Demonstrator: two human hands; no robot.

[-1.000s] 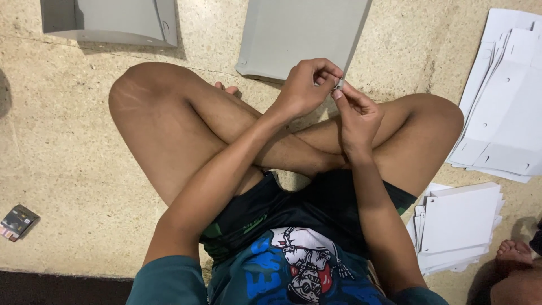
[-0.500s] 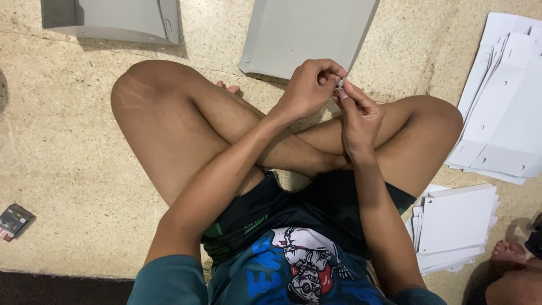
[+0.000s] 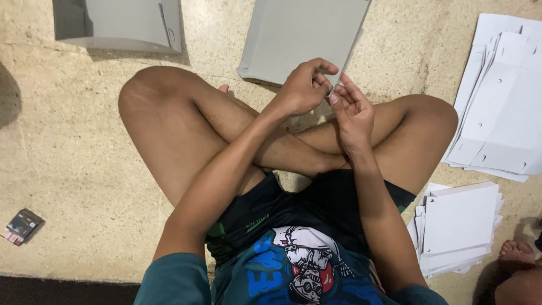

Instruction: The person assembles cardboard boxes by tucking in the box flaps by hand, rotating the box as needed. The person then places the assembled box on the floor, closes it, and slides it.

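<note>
I sit cross-legged on a speckled beige floor. My left hand (image 3: pixel 302 87) and my right hand (image 3: pixel 351 110) meet above my crossed shins. Between their fingertips is a tiny pale object (image 3: pixel 332 88), too small to identify. The left thumb and forefinger pinch it from above. The right fingers touch it from below, palm partly turned up. Just beyond the hands lies a flat grey folded cardboard piece (image 3: pixel 299 34).
An assembled grey box (image 3: pixel 121 22) stands at the far left. White die-cut cardboard sheets (image 3: pixel 499 101) are stacked at the right, with a smaller stack (image 3: pixel 460 226) by my right thigh. A small dark packet (image 3: pixel 21 226) lies at the left. Another person's foot (image 3: pixel 514 254) shows at bottom right.
Both hands stay together on the tiny object, with only slight finger movement. The view has shifted a little.
</note>
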